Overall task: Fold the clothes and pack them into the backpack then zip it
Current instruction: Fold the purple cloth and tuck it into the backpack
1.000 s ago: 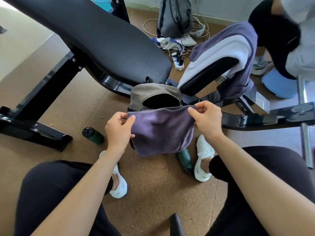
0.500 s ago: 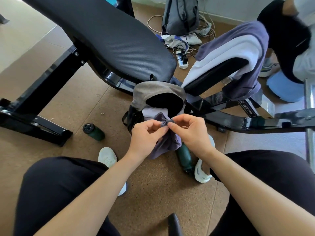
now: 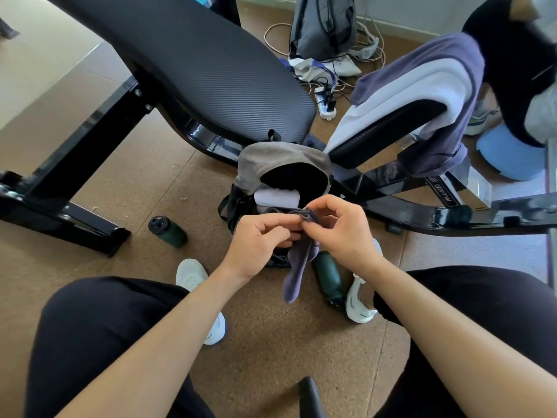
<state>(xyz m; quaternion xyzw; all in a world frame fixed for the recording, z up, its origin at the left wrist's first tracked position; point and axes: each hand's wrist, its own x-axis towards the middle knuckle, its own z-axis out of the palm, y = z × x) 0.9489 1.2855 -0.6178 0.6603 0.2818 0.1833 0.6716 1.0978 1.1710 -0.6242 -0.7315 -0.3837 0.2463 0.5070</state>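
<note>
Pinching the purple cloth at its gathered top edge, left hand and right hand close together, fingertips meeting over the fabric; fingers of both curled in, thumbs against forefingers on the fold. Letting the rest of the cloth hang straight down below the fingers, doubled lengthwise, most likely so gravity evens the halves before another fold. Held directly above and just in front of the open backpack, mouth gaping just beyond the fingers, presumably to keep the drop short once the piece is small enough. Already inside, just past the fingers: a folded white garment lying flat near the opening. Well beyond and to the right of the fingers, draped over a padded bench arm: a purple-and-white garment, apparently waiting its turn. Below the fingers on the cork floor, a green bottle lying beside the right shoe, another green bottle off to the left. Zip not yet closed; packing judged partway through.
</note>
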